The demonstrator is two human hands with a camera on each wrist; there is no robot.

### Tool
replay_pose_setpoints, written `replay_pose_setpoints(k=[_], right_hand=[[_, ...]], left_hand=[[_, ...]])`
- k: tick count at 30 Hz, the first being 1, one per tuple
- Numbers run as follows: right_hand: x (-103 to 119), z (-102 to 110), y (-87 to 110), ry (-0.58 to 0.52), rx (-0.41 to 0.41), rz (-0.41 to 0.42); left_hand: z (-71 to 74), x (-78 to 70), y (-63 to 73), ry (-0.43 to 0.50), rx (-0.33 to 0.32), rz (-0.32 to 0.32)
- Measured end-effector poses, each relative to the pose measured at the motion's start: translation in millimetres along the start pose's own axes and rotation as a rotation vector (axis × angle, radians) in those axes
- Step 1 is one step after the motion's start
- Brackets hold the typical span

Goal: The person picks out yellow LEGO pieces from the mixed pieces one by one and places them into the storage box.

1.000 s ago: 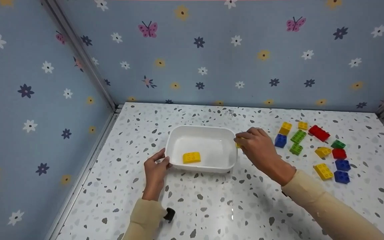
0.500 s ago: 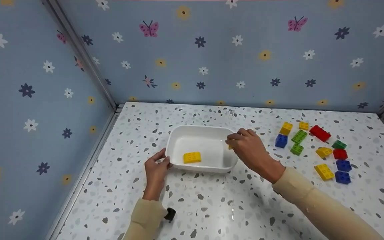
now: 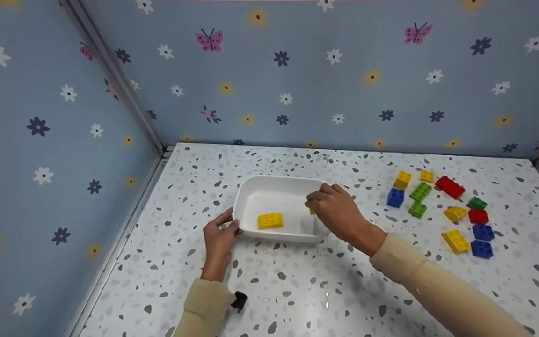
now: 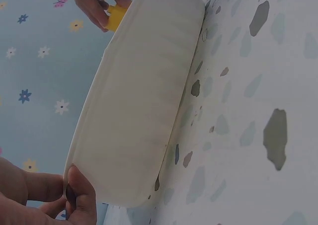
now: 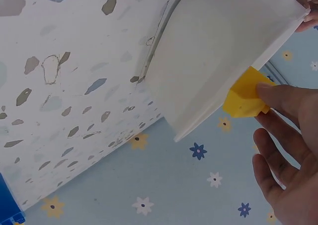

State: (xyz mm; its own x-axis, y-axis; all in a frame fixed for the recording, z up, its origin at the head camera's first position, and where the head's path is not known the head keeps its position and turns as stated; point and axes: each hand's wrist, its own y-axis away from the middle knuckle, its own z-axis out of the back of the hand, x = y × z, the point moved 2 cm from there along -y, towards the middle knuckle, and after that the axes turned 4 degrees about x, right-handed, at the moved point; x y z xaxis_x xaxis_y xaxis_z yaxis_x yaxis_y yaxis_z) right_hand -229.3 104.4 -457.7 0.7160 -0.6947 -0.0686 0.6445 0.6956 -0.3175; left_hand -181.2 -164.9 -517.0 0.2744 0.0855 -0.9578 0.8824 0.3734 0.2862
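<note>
Landmark: the white tray. The blue flower-print back wall (image 3: 307,70) rises behind the tray, with a strip of counter between; a side panel (image 3: 17,93) stands well to its left. The speckled counter (image 3: 288,285) extends on all sides of the tray, the widest room being toward the person; its back edge runs roughly parallel to the tray's far rim. The white tray (image 3: 274,236) sits level, rounded corners, raised rim. Right hand (image 3: 337,208) reaches in over the tray's right rim, thumb and forefinger pinching a small yellow block (image 5: 243,93), remaining fingers loosely bent and apart from it; the block is held above the tray's right part, tray floor visible to its left. Left hand (image 3: 219,238) is at the tray's left end, near corner, thumb outside and fingers closed on the rim. Well right of the tray, past a stretch of counter, a loose group of blocks: long red block (image 3: 449,187) toward the back; upright blue block (image 3: 395,197), the group's nearest to the tray; two light-green blocks (image 3: 420,192) just right of that; dark-green block (image 3: 477,202) farther right. Inside the tray, close to its near wall and left of middle: yellow studded block (image 3: 270,221), studs up.
</note>
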Motion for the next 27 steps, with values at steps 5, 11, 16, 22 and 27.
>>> replay_pose_setpoints(k=[5,11,16,22,27], right_hand=[[3.4,-2.4,-5.9,-0.001,0.052,0.014],[6.7,-4.9,-12.7,-0.017,0.105,0.023],[8.5,-9.0,-17.3,0.012,0.121,0.062],[10.9,-14.7,-21.8,0.014,0.137,0.1],[12.7,-20.1,-25.7,0.004,0.187,0.103]], left_hand=[[-0.9,-1.6,-0.3,-0.015,-0.005,0.009],[-0.4,-1.1,-0.2,0.006,-0.004,-0.015],[0.2,-0.8,1.0,0.042,0.007,-0.039],[0.5,0.2,0.9,0.008,-0.001,-0.035],[-0.2,1.0,0.9,0.009,-0.003,-0.025]])
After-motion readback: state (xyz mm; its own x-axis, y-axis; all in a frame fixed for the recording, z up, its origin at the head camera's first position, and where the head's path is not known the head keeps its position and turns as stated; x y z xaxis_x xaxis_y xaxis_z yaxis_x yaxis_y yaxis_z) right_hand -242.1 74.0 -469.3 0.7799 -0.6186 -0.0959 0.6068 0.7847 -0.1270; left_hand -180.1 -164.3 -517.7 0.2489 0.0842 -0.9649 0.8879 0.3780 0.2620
